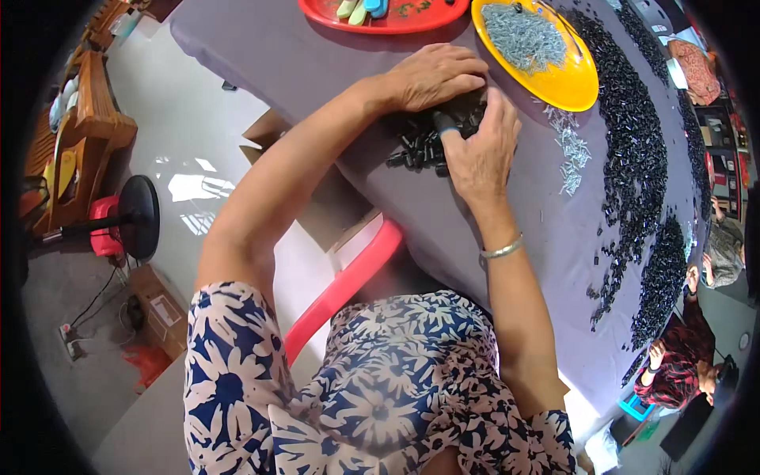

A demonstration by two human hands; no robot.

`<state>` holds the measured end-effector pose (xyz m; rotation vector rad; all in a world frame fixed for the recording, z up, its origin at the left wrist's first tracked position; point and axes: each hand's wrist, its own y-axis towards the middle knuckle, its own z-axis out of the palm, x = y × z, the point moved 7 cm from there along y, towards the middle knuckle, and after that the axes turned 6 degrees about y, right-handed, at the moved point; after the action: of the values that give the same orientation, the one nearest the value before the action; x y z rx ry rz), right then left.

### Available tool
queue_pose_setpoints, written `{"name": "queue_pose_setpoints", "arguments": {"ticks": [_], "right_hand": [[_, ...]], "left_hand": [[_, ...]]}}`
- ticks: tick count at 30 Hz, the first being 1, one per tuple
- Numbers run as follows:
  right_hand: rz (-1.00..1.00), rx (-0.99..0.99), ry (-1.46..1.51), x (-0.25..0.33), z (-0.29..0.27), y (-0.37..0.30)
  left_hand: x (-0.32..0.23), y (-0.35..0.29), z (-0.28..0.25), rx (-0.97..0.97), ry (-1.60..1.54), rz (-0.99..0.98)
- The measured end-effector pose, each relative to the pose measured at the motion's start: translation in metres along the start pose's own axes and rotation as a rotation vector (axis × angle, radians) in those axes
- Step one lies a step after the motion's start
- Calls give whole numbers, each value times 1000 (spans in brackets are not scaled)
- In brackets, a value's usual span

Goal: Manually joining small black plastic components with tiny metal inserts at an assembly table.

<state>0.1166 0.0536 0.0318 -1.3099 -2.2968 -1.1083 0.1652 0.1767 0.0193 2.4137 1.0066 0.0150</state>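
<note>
A small heap of short black tube-like pieces [419, 150] lies on the purple-grey cloth in front of me. My left hand [438, 77] curves over the far side of this heap, its fingers stretched to the right and its palm hidden. On the heap's right side, my right hand [484, 146] stands cupped, with thumb and fingers apart. Its thumb carries a dark tip cover with a bluish band and touches the pieces. Shadow and fingers hide what lies between the two hands. A yellow oval tray [582, 91] of clear, thin small pieces [522, 38] sits beyond my right hand.
Loose clear pieces [571, 150] trail below the yellow tray. Large spreads of black pieces [633, 150] cover the table's right side. A red tray [380, 25] stands at the far edge. Left of the table are a cardboard box [321, 210] and pink chair [340, 285]. People sit at far right.
</note>
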Motion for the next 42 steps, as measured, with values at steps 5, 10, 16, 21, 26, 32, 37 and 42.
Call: {"name": "queue_pose_setpoints", "arguments": {"ticks": [5,10,16,21,26,32,37,42], "right_hand": [[-33,25,-12,12,18,10],[-73,119,-21,46,44,7],[-173,141,62,84,74,-4],[-218,221,309,122,89,-13],[-266,264,606,141,86,-17],[-12,403,1000,127,91,-21],[149,421,1236,93,61,-7],[385,438,1023,39,10,-33]], "left_hand": [[-5,-13,-4,13,-353,-80],[5,-56,-14,-178,-258,-71],[8,-108,-48,-213,-277,-276],[-2,-155,-85,-248,-484,-638],[-10,-196,-97,-461,-835,-872],[-11,-234,-92,-779,-967,-943],[-4,-299,-69,-840,-483,-1335],[-21,-398,-2,-208,325,-1778]]}}
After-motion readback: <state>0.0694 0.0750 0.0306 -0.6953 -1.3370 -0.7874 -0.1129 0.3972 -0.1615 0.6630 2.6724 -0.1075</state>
